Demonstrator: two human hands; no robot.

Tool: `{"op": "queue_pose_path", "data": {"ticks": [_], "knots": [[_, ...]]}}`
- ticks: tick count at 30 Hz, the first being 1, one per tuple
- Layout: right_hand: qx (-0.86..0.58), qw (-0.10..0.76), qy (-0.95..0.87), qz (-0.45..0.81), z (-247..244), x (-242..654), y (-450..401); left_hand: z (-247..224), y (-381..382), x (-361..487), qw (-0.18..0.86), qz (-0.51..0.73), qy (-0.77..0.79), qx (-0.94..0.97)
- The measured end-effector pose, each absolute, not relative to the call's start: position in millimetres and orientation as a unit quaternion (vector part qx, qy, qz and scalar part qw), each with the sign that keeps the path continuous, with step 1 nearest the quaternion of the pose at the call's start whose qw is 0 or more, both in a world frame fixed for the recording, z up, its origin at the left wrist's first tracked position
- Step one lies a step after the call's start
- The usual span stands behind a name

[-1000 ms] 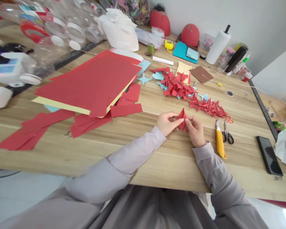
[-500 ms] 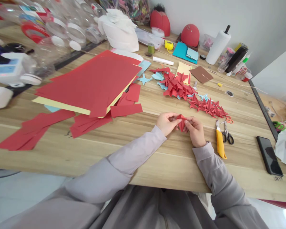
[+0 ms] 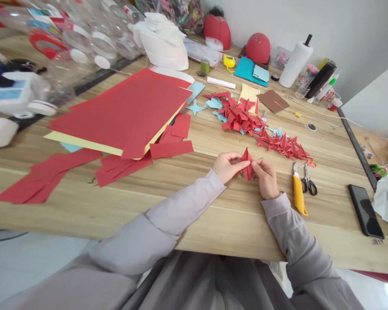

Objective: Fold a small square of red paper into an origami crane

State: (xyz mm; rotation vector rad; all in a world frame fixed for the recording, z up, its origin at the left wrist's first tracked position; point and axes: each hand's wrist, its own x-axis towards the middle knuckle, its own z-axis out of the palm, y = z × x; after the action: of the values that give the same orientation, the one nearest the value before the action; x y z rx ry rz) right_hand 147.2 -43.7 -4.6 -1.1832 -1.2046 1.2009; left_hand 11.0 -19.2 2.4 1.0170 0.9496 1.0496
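A small folded red paper (image 3: 247, 164), shaped like a narrow diamond with a crease down its middle, is held between both hands above the wooden table. My left hand (image 3: 228, 167) pinches its left side, thumb on top. On its right side, my right hand (image 3: 265, 175) grips it between thumb and fingers. Beyond the hands lies a pile of folded red paper pieces (image 3: 241, 115), with a row of red pointed pieces (image 3: 283, 144) running to the right. Some light blue folded pieces (image 3: 196, 107) lie at the pile's left.
Large red sheets (image 3: 126, 110) and cut red strips (image 3: 48, 176) cover the left side. A yellow cutter (image 3: 298, 193) and scissors (image 3: 309, 185) lie right of my right hand, a black phone (image 3: 365, 211) farther right. Plastic bottles (image 3: 103, 43) crowd the back left.
The red paper's upper point now stands up above my fingertips, where before its top looked folded down. Both hands have stayed in nearly the same place.
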Motion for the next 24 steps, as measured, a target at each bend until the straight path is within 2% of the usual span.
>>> {"op": "queue_pose_path", "data": {"ticks": [13, 24], "knots": [[-0.487, 0.496, -0.496, 0.520, -3.2, 147.1, -44.7, 9.0, -14.5, 1.7, 0.610, 0.487, 0.402, 0.479], [-0.461, 0.482, -0.495, 0.557, -0.8, 151.0, -45.2, 11.9, -15.1, -1.4, 0.625, 0.423, 0.391, 0.527]]}}
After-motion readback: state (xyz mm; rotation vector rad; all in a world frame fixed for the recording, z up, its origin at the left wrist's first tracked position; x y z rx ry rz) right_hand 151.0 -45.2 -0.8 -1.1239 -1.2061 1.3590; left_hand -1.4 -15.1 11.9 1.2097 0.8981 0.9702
